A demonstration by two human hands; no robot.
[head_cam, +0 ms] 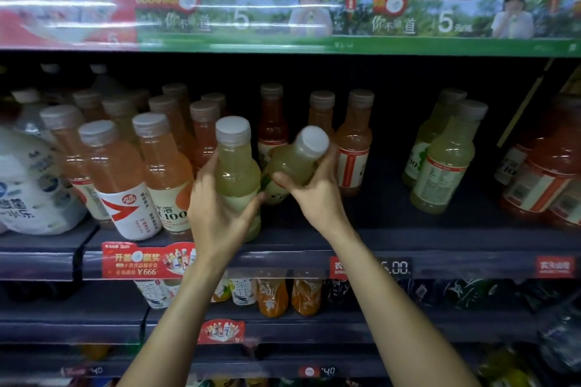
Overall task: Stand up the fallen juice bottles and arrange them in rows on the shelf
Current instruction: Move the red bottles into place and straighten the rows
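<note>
My left hand [217, 214] grips a pale green juice bottle [237, 173] that stands upright at the front edge of the shelf [408, 239]. My right hand [314, 188] holds a second pale green bottle [295, 160], tilted with its white cap pointing toward me and to the right. Behind them stand three orange and red juice bottles [353, 141]. Several orange bottles [163, 166] stand in rows to the left. Two pale green bottles [446, 163] stand upright on the right.
Red juice bottles [540, 179] fill the far right of the shelf. A large white bottle [31, 185] sits at the far left. An upper shelf with a printed banner [314, 19] hangs above. Lower shelves hold more drinks [273, 295].
</note>
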